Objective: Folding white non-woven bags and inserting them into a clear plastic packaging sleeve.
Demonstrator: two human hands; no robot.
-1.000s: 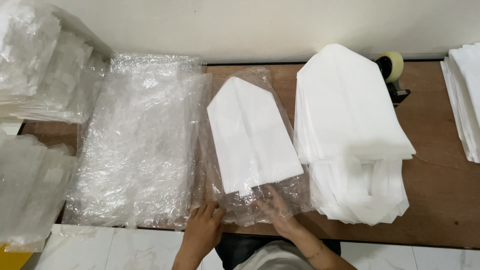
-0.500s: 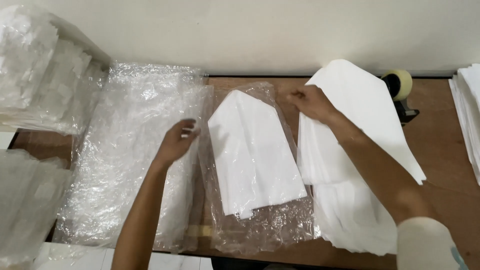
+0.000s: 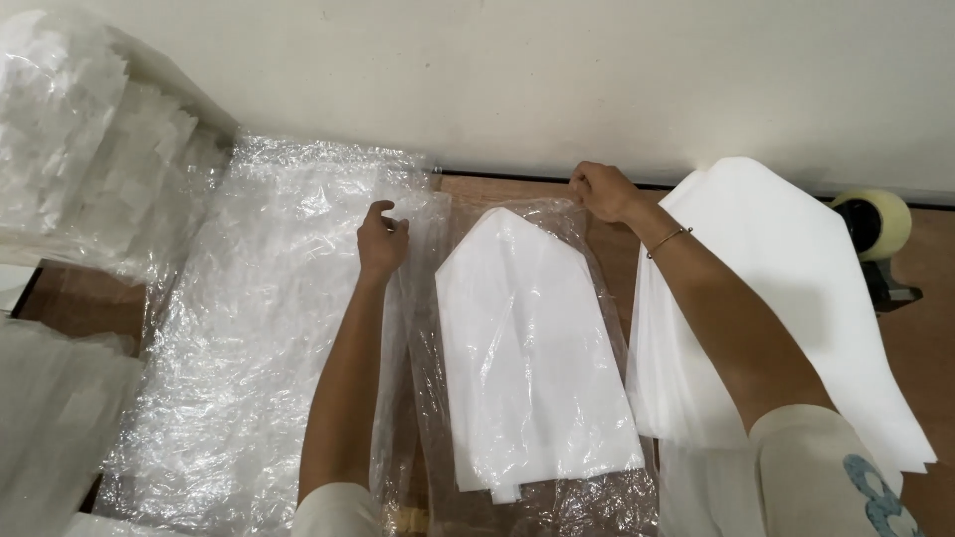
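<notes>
A white folded piece with a pointed far end (image 3: 532, 348) lies inside a clear plastic bag (image 3: 597, 497) on the wooden table (image 3: 930, 328). My right hand (image 3: 600, 191) pinches the bag's far right corner, fingers closed on the film. My left hand (image 3: 382, 239) rests by the bag's far left edge, fingers curled on the plastic where it meets the stack of clear bags (image 3: 259, 318); whether it grips the film is hard to tell.
A tall stack of white folded pieces (image 3: 796, 318) lies right of the bag, under my right forearm. A tape dispenser (image 3: 875, 234) stands at the far right. Piles of packed clear bags (image 3: 80, 149) fill the left side. A wall runs along the table's back.
Both hands travelled from the bag's near edge to its far end. The right hand left the white stack and closed on the bag's far corner. The view shifted closer.
</notes>
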